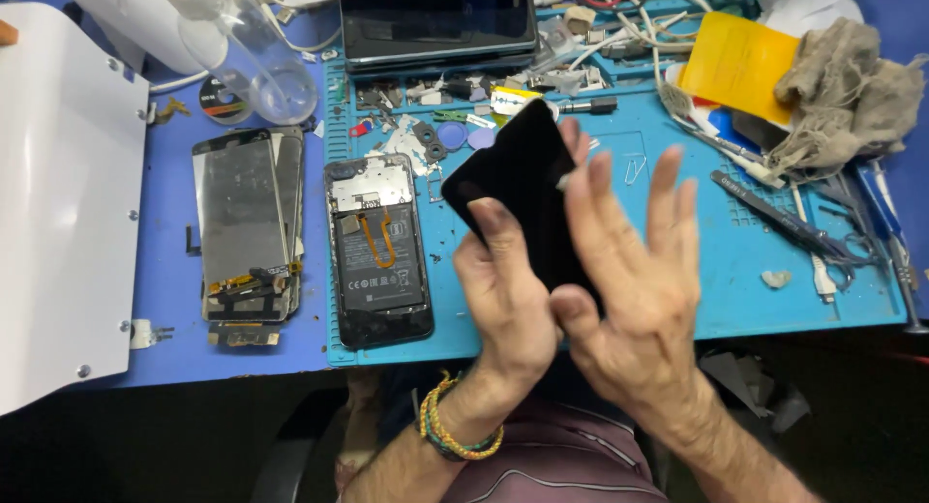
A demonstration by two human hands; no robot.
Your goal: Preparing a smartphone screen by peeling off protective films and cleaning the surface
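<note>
While left hand [508, 305] grips black phone screen [523, 189] from below, right hand [634, 271] open, fingers spread across its lower edge

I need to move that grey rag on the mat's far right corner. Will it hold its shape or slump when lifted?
The grey rag lies crumpled in soft folds, so it would probably droop limply. It looks thin and frayed, likely light. Its edge drapes over white cables, so it might snag and drag them.

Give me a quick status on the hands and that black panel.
Left hand grips black screen panel from below. Right hand open, fingers spread against its edge. Panel raised over blue mat; opened phone lies beside.
</note>
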